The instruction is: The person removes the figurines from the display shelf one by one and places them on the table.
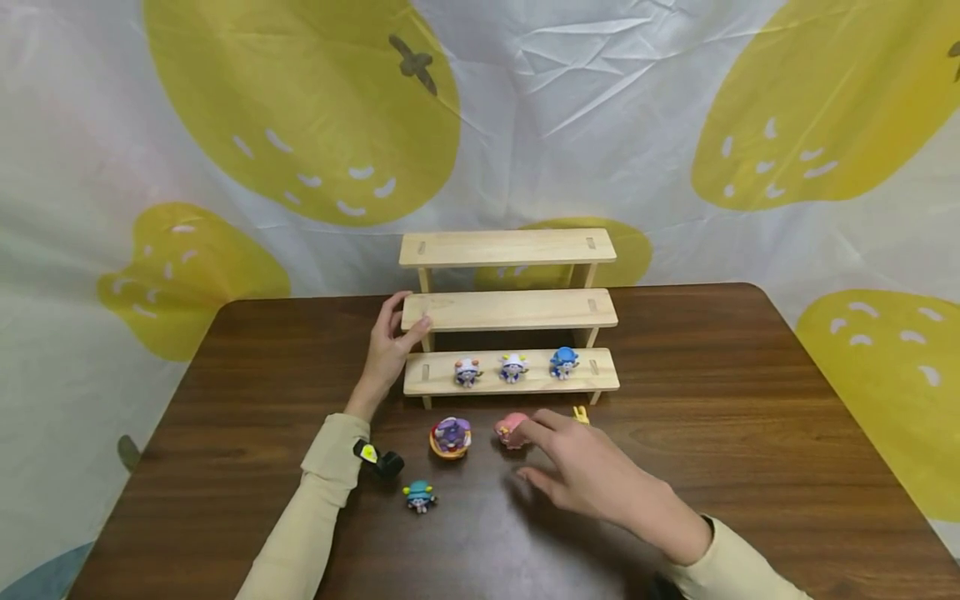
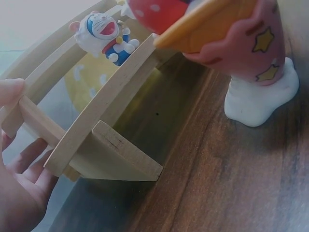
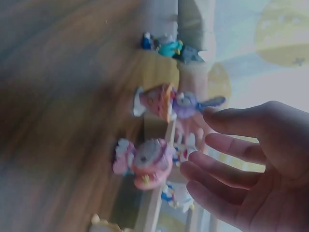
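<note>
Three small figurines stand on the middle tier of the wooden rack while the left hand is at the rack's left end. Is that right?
Not quite: the three small figurines stand on the bottom tier of the wooden rack, not the middle one, as the head view shows. The left hand is at the rack's left end.

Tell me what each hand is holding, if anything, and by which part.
The left hand grips the wooden stand by the left end of its middle step. The right hand, near the pink figurine, holds nothing.
</note>
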A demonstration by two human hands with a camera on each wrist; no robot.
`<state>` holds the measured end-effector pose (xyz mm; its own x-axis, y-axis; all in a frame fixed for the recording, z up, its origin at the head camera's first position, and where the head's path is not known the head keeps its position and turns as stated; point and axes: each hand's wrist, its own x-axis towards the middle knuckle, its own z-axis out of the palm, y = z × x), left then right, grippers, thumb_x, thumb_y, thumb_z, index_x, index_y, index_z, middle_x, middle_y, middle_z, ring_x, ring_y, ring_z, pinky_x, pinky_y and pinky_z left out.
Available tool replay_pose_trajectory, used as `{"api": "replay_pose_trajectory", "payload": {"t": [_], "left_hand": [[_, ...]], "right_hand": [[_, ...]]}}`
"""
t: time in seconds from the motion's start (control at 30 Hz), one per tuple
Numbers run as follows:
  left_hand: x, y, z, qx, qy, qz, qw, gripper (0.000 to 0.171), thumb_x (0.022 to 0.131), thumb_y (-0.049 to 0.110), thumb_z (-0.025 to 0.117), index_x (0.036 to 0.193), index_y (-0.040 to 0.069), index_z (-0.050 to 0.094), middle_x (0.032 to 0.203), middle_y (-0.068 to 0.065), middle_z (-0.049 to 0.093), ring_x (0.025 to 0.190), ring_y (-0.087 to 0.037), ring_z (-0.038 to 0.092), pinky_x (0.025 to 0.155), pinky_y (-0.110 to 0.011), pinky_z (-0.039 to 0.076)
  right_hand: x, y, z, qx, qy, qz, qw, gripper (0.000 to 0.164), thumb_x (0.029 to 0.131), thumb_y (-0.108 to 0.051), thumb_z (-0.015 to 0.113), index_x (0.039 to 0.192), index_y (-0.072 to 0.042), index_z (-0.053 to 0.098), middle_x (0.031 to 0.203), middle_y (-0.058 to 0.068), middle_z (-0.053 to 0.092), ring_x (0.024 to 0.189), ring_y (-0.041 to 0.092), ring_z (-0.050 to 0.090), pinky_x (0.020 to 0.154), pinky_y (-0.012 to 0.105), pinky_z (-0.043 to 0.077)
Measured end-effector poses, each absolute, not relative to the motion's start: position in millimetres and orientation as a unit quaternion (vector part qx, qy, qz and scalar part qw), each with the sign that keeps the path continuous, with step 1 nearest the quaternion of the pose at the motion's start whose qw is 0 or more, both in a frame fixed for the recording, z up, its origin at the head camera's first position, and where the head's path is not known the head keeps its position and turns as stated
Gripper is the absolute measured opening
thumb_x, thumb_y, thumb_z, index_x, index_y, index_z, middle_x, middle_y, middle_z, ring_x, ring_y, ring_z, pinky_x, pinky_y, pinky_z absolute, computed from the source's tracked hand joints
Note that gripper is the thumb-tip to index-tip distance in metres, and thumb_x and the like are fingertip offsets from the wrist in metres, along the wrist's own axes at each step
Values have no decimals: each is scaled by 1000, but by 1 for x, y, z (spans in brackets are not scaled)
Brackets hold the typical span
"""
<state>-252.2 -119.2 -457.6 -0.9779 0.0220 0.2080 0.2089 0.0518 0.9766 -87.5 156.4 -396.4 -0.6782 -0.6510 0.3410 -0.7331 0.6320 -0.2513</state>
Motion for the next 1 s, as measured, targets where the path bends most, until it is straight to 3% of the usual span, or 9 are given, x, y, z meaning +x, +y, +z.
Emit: {"api": "replay_pose_trajectory", "payload": {"t": [0.2,0.43,0.7,1.0], "left_hand": [[-252,-119,-457,-74,-721,-686,69,57,98,8,66,150,4,41,121,-22,61,88,-1,62,79,-18,50],[-251,-120,-458,-76,-724,-683,66,57,99,11,65,151,9,41,124,-23,60,89,-1,62,80,-20,50],[-252,-120,-460,-80,-718,-688,68,56,98,9,66,150,10,42,124,-22,61,91,-2,61,79,-17,50],[-253,-119,-460,-81,-718,-687,75,56,97,7,66,149,10,43,122,-23,62,91,-2,61,79,-17,50]], "right_hand": [[-95,166,-391,361,-903,180,147,32,80,-18,86,105,-10,69,99,0,69,87,13,68,74,32,58],[-105,173,-391,328,-905,194,187,31,80,-15,85,105,-10,69,99,0,67,80,11,62,70,33,55],[-120,183,-395,293,-893,245,238,34,80,-10,83,111,-6,67,109,8,66,103,25,67,85,42,56],[-134,186,-403,272,-869,282,304,37,78,-2,83,112,0,67,112,14,65,104,28,65,86,44,55]]}}
